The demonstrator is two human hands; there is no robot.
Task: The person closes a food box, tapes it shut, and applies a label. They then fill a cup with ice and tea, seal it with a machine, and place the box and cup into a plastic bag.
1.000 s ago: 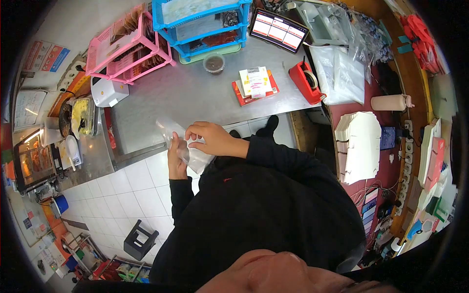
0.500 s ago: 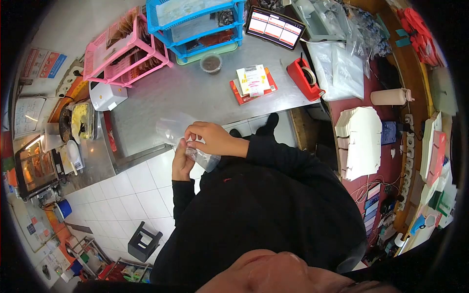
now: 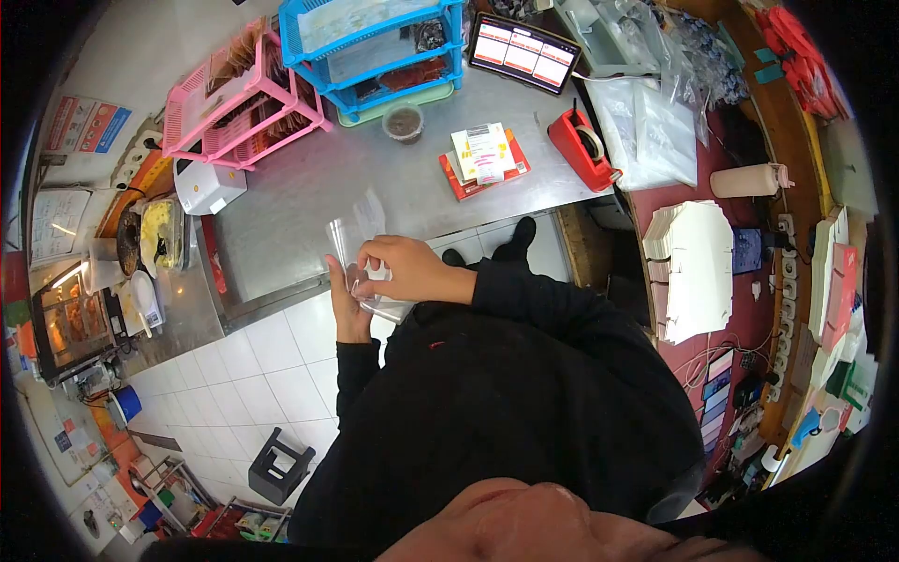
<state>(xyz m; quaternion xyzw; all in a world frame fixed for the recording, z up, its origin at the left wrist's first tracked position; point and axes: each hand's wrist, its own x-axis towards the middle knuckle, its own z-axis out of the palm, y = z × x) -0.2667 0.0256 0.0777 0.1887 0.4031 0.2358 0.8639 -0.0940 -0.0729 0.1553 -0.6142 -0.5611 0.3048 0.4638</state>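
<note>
From the head view, one blue plastic rack (image 3: 398,96), one pink rack (image 3: 222,108), one round tub (image 3: 403,123), one tablet (image 3: 523,53) and one red tape dispenser (image 3: 568,140) stand on the counter (image 3: 281,234). Near its front edge, two hands hold one clear plastic bag (image 3: 386,308): the left hand (image 3: 350,304) grips its side, thumb raised; the right hand (image 3: 409,267), fingers curled, pinches the plastic.

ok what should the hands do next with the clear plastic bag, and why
Perhaps ease the right hand slightly away from the left hand: both are on the clear plastic bag, whose far end shows two flaps that could spread wider.
</note>
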